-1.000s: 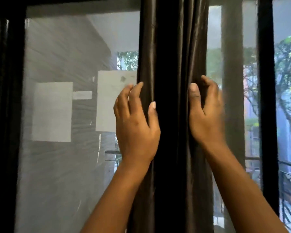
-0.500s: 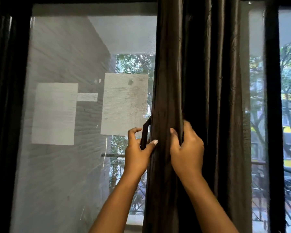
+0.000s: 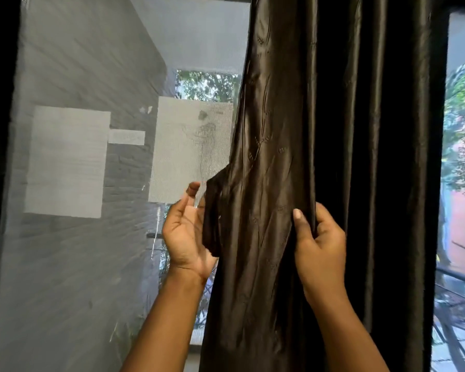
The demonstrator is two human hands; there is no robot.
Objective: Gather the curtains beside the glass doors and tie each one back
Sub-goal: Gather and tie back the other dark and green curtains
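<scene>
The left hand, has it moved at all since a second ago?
Yes. The left hand has dropped lower against the pale sheet on the glass; it was level with the sheet, now hangs at its bottom edge, palm open beside the curtain.

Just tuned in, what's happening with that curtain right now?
A person stands at the glass door bunching up the dark curtain. The right hand pinches a fold of the fabric, thumb in front and fingers tucked behind. The left hand is at the curtain's left edge, palm up with fingers loosely curled beside a narrow dark strip of fabric that hangs there; whether it has a grip on it is unclear. Nothing is tied around the curtain yet.
</scene>
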